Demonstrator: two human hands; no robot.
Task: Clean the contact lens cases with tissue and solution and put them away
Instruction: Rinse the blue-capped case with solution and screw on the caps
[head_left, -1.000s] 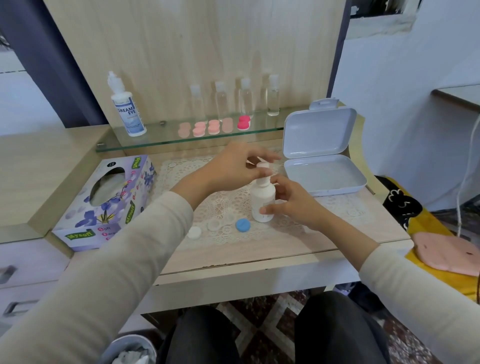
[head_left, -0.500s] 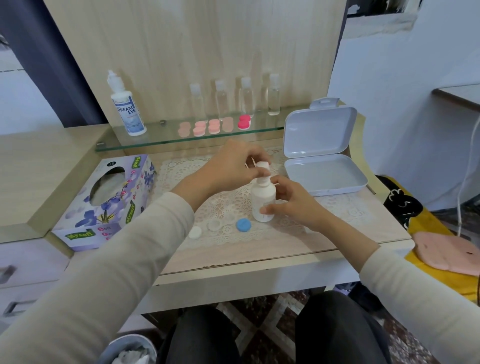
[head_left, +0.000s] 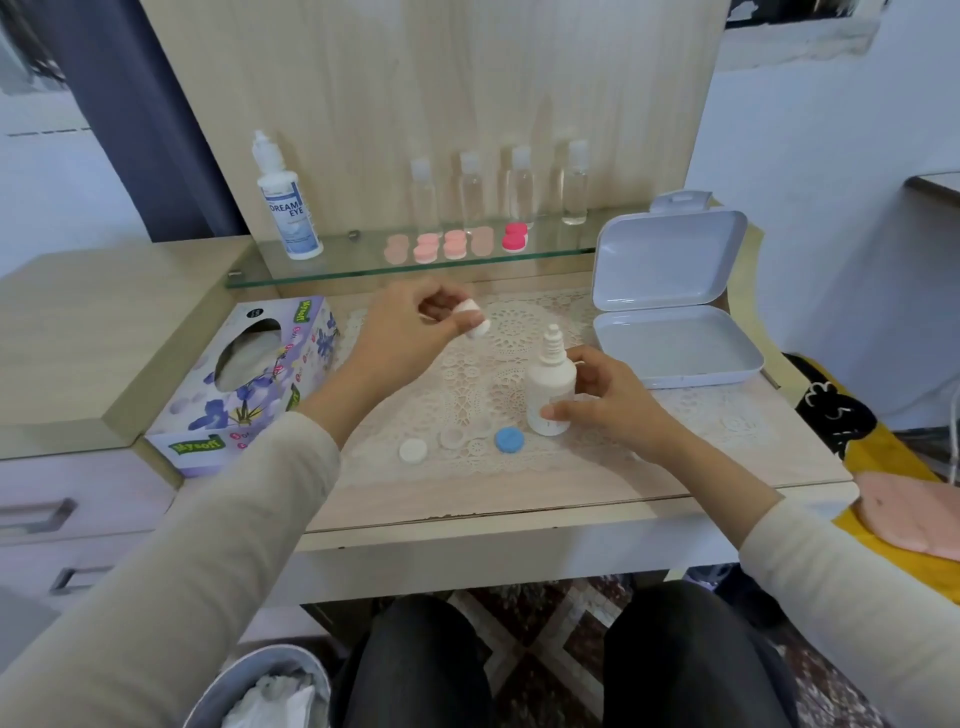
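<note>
A small white solution bottle stands upright on the lace mat with its nozzle bare. My right hand grips its body from the right. My left hand is raised to the bottle's left and pinches the bottle's white cap. In front of the bottle lie an open clear lens case, a white lid and a blue lid. A floral tissue box sits at the left.
An open white plastic box lies at the right. On the glass shelf stand a large solution bottle, several clear small bottles and several pink lens cases. A bin with used tissue sits below left.
My left hand has taken the cap off the small bottle and lifted it up and to the left. The right hand still holds the bottle in place.
</note>
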